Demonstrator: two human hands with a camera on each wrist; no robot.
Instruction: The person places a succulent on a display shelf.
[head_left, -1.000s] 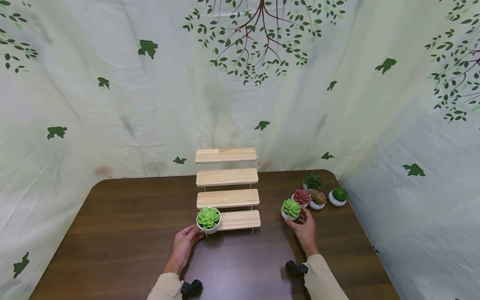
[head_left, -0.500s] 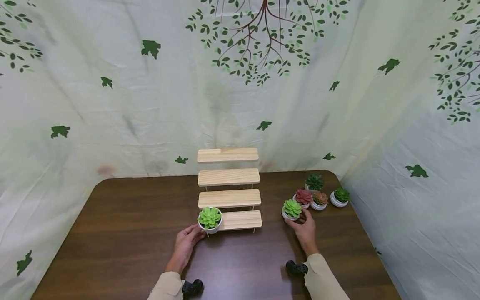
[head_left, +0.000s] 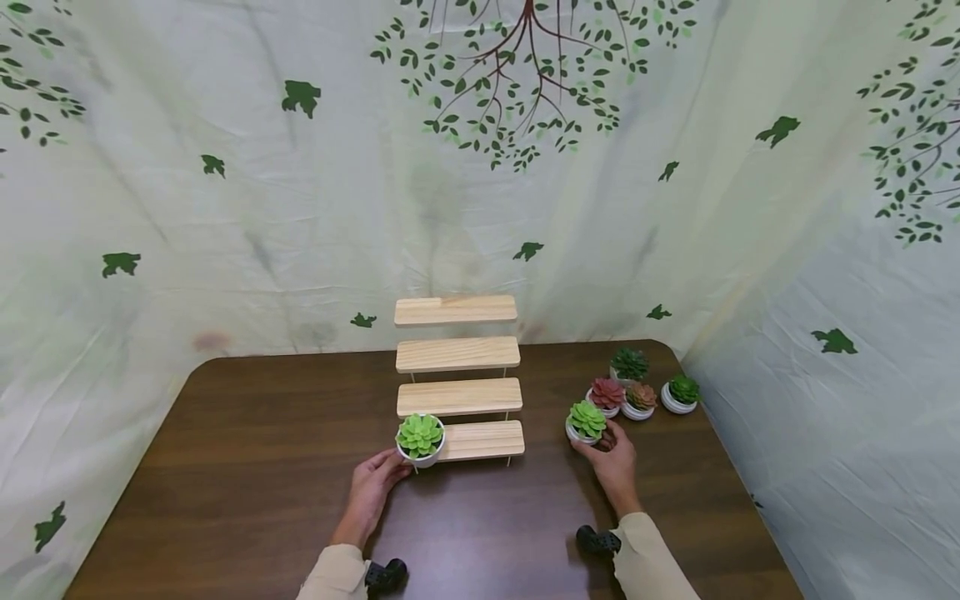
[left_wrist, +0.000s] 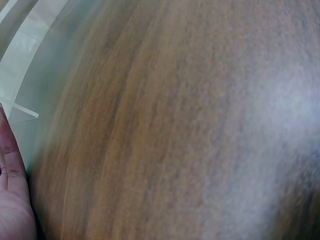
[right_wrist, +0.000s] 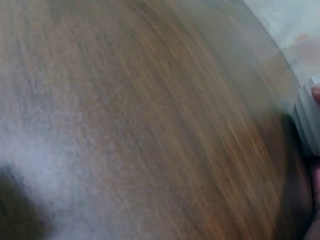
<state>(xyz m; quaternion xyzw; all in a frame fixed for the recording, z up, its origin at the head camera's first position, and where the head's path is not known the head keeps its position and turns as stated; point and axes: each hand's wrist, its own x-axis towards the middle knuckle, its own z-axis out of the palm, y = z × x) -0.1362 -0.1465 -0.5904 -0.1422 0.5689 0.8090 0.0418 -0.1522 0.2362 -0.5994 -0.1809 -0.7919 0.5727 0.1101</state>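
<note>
My right hand [head_left: 617, 468] pinches the white pot of a light green potted succulent [head_left: 587, 420], on the right side of the table. In the right wrist view, that ribbed white pot [right_wrist: 309, 117] shows at the edge with a fingertip on it. A second light green potted succulent [head_left: 420, 437] stands at the left end of the lowest step of a wooden tiered shelf [head_left: 480, 442]. My left hand [head_left: 369, 490] reaches its fingertips to that end, right at the pot's lower side. The left wrist view shows the left hand [left_wrist: 14, 190] with fairly straight fingers.
Close behind the right hand sit a red succulent [head_left: 606, 393], a brownish one [head_left: 641, 397] and a dark green one [head_left: 628, 364]. Another green succulent [head_left: 681, 393] stands near the right edge of the brown table [head_left: 285, 433]. A leaf-printed cloth [head_left: 337, 208] hangs behind.
The right hand and the succulent it pinches have shifted slightly right and towards the person in the last half second. The left hand stays at the shelf's end.
</note>
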